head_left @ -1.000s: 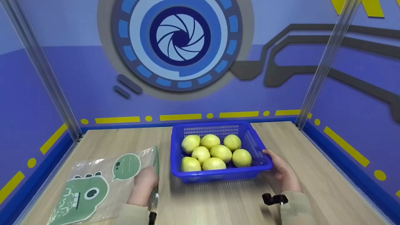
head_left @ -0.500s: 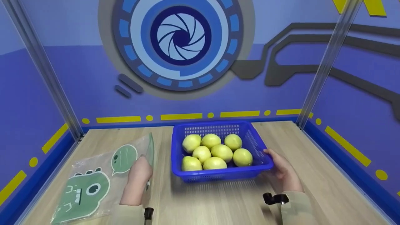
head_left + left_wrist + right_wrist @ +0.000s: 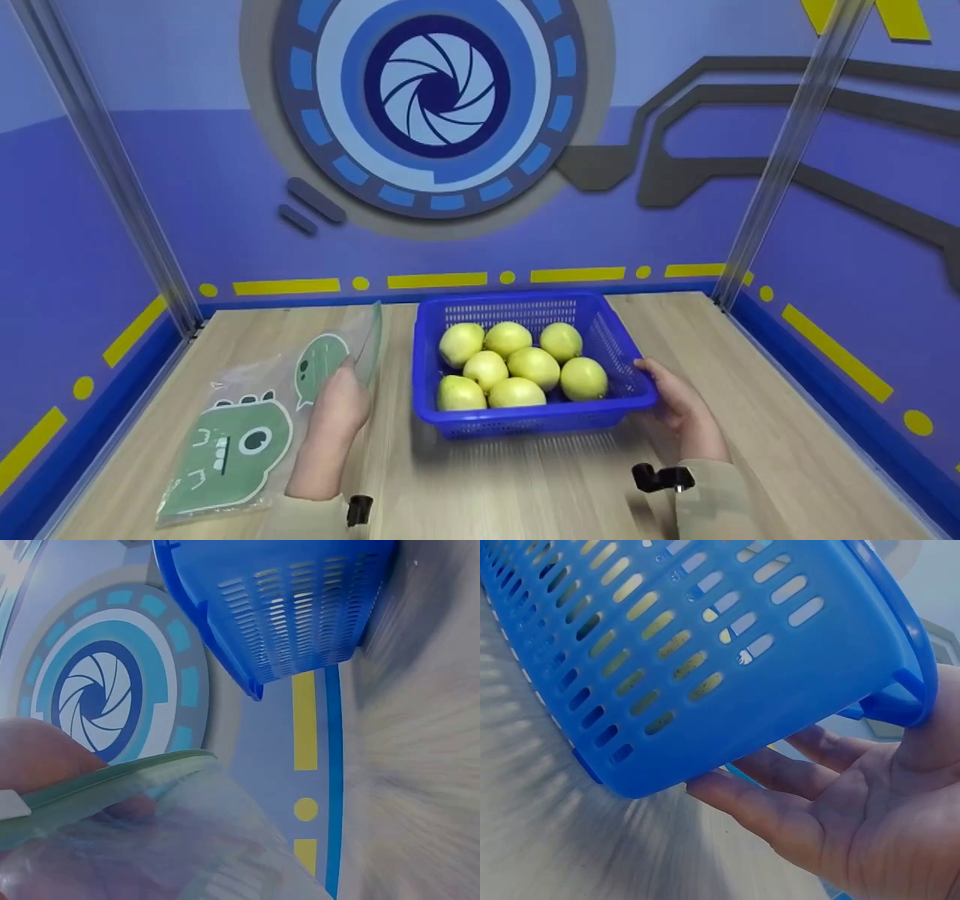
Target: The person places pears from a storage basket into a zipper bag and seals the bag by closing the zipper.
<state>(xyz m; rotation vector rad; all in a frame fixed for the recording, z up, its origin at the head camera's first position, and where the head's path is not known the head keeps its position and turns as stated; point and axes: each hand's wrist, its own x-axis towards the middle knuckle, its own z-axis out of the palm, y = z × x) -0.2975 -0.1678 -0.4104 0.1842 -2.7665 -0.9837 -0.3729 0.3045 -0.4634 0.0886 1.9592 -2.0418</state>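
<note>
My left hand (image 3: 341,401) grips a clear plastic zip bag (image 3: 274,487) with a green dinosaur print, close to its green zip edge. In the left wrist view, the thumb (image 3: 41,757) lies along that edge by a white slider (image 3: 11,805), and the bag hangs below. A blue plastic basket (image 3: 525,415) stands right of the bag, holding several yellow-green fruits (image 3: 534,367). My right hand (image 3: 682,409) holds the basket's right front corner. In the right wrist view, the thumb is at the rim and the fingers (image 3: 772,814) reach under the side.
The wooden table (image 3: 465,495) is bounded by a blue back wall (image 3: 187,187) and side walls, with metal posts (image 3: 780,157) at the rear corners. Black wrist mounts (image 3: 660,478) sit at both sleeves.
My left hand has moved away from me, and the bag's zip edge has risen farther up the view. The bag's lower part has slid right. The right hand and basket stay put.
</note>
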